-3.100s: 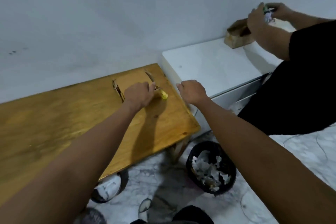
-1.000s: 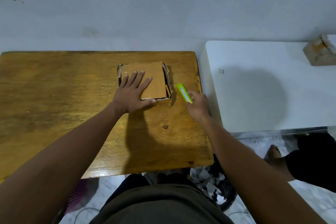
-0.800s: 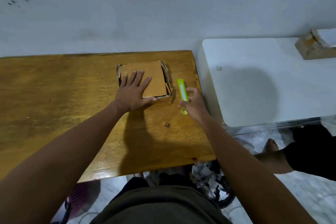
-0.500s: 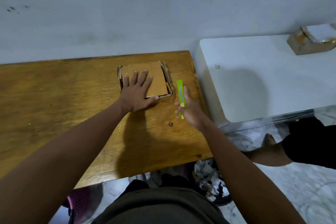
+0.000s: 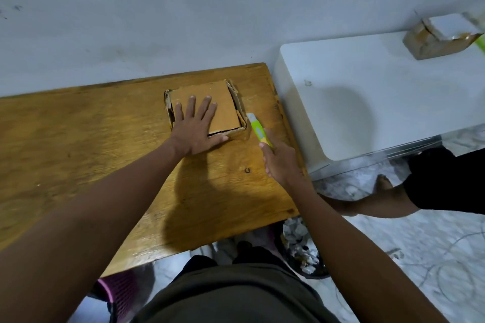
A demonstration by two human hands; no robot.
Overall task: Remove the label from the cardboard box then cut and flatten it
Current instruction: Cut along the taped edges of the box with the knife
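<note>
Both forearms bare to the frame edge, no sleeves visible. Left hand (image 5: pixel 195 131) and right hand (image 5: pixel 282 164) bare: no gloves, rings, watch or wristbands. Dark olive-grey garment (image 5: pixel 231 294) over torso/lap at bottom centre, plain fabric, no print or markings seen.

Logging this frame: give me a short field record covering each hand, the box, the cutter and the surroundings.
left hand: left hand pressed flat, fingers spread, on the brown cardboard box
right hand: right hand grips the green and yellow utility knife, tip pointing at the box's right side
box state: squashed low on the wooden table, side flaps sticking up
label: none visible on the top face
nearby: white cabinet bearing a second cardboard box; black waste bin of paper scraps under the table edge
</note>
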